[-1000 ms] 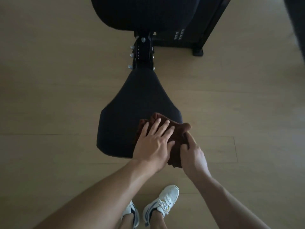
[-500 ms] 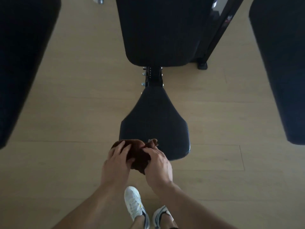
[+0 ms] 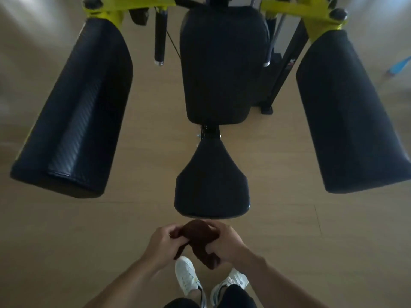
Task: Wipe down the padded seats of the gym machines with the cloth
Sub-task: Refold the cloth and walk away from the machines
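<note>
- Left hand (image 3: 165,242) curled closed on the left side of the cloth (image 3: 198,238), fingers pinching a fold.
- Right hand (image 3: 224,244) also closed, gripping the cloth's right and lower part; a wad hangs below the fist.
- Cloth: dark brown, bunched into a lump between both hands, held in the air in front of the body. Not touching any pad.
- Handling guess: soft, light, limp, probably terry-like, so no slip risk in the grip. It will not hold a shape; needs folding or flattening into a palm-sized pad before wiping. Best hold: palm flat on top with fingers spread, or edges tucked under so loose ends don't drag.
- Step guess: refolding or regripping the cloth between wipes.
- Seat (image 3: 211,187) just beyond the hands, black, padded, wider at the near end. Near edge close to the cloth, but apart.
- Backrest (image 3: 223,67) behind the seat, upright, joined by a short metal post.
- Left pad (image 3: 75,112) and right pad (image 3: 351,114) flank the seat, well apart from the hands, hung on yellow brackets.
- Pads look smooth vinyl; cloth should slide easily with light pressure.
- White shoes (image 3: 186,276) below the hands on wood floor (image 3: 311,241).
- Edges of view blurred; can't tell if pads are wet or dry.
</note>
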The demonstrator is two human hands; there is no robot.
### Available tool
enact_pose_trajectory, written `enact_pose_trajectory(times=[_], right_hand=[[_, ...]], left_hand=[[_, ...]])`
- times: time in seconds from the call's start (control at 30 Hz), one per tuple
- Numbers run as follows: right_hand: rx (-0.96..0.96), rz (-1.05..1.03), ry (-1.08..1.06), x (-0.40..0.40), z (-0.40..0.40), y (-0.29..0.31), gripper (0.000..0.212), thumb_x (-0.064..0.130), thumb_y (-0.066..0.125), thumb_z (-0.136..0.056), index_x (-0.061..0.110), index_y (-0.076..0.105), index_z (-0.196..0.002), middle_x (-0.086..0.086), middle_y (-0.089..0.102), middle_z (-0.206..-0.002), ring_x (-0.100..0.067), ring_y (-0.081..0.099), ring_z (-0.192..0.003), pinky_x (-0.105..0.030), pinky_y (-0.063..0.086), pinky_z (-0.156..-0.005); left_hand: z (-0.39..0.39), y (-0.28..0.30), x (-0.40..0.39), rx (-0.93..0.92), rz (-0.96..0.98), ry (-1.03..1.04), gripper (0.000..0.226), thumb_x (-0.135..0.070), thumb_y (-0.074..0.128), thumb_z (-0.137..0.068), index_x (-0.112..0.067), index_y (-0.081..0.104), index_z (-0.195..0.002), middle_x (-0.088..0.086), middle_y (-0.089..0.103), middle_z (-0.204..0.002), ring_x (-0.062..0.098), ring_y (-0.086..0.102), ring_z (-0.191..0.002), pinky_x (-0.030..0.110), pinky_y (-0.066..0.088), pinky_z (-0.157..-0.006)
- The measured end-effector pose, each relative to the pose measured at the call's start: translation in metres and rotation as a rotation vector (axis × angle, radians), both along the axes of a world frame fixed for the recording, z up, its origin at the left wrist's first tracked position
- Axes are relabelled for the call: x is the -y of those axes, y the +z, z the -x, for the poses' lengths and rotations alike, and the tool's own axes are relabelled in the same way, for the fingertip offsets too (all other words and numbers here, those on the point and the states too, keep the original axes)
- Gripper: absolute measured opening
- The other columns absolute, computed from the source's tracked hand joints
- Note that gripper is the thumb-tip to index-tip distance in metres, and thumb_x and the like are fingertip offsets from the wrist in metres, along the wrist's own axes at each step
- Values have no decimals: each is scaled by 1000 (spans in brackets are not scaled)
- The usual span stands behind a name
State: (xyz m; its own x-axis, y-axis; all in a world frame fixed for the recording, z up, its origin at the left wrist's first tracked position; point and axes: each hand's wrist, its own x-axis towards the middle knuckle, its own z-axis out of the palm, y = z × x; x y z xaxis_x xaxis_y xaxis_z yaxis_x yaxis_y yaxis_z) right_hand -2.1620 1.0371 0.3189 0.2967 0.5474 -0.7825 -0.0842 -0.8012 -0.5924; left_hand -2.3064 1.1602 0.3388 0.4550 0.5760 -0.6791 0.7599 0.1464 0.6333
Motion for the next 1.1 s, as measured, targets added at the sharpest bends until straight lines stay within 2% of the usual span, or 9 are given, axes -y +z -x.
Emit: enact_pose_trajectory(times=[0.1, 0.17, 0.23, 0.33, 0.5, 0.67, 0.83, 0.97, 1.1], right_hand=[[60, 6, 75, 15, -11, 11, 26, 5, 78, -65, 16, 75, -88, 11, 64, -61, -2, 59, -54, -23, 52, -57], [129, 19, 127, 25, -16, 23, 21, 19, 85, -69, 25, 67, -77, 14, 61, -59, 4, 53, -51, -13, 42, -51], [214, 22, 98, 37, -22, 31, 28, 29, 88, -68, 32, 60, -70, 14, 61, -62, 0, 56, -57, -14, 39, -51], [366, -30, -16, 59, -31, 45, 34, 31, 88, -67, 37, 54, -66, 14, 60, -61, -2, 57, -60, -12, 39, -51], [463, -77, -250, 99, -59, 63, 37, 26, 89, -68, 30, 52, -73, 11, 60, -62, 5, 53, -54, -12, 38, -48], [391, -42, -249, 151, -96, 66, 37, 28, 89, -66, 28, 65, -95, 13, 70, -72, 2, 64, -63, -10, 42, -56], [311, -28, -180, 209, -136, 73, 24, 31, 90, -66, 22, 69, -75, 11, 60, -53, 0, 50, -46, -19, 40, -50], [248, -66, -428, 262, -169, 91, 29, 27, 91, -68, 11, 70, -79, 7, 65, -61, -7, 57, -55, -23, 44, -55], [290, -94, -640, 319, -198, 103, 34, 29, 88, -59, 8, 67, -76, 3, 67, -64, -11, 59, -60, -30, 46, -61]], left_hand=[[-8, 8, 11, 3, -129, 6, 8, -21, 77, -79, -28, 73, -79, -11, 70, -71, 6, 64, -70, 20, 43, -61], [-13, 12, 16, 33, -256, -45, 11, -23, 79, -77, -30, 71, -79, -12, 67, -92, 4, 64, -87, 16, 45, -71], [-21, 14, 21, 80, -364, -145, 14, -20, 79, -78, -28, 69, -84, -14, 64, -104, 2, 60, -98, 18, 47, -84], [-38, 32, 28, 55, -351, -257, 12, -25, 73, -82, -34, 66, -87, -19, 68, -90, -1, 64, -84, 22, 51, -73], [-82, 55, 46, -49, -440, -422, 21, -46, 68, -85, -30, 57, -78, -13, 66, -69, 4, 61, -62, 23, 38, -50], [-128, 63, 85, -98, -428, -501, 29, -45, 74, -76, -27, 52, -73, -10, 66, -69, 9, 62, -66, 28, 39, -52], [-170, 59, 129, -61, -422, -770, 27, -46, 73, -78, -21, 61, -79, -5, 67, -87, 18, 63, -88, 33, 48, -75], [-215, 66, 166, -147, -363, -908, 24, -37, 69, -81, -24, 49, -75, 0, 69, -83, 26, 68, -84, 33, 43, -61], [-265, 77, 213, -105, -273, -887, 32, -44, 68, -83, -26, 47, -69, -6, 65, -74, 15, 64, -69, 29, 45, -54]])
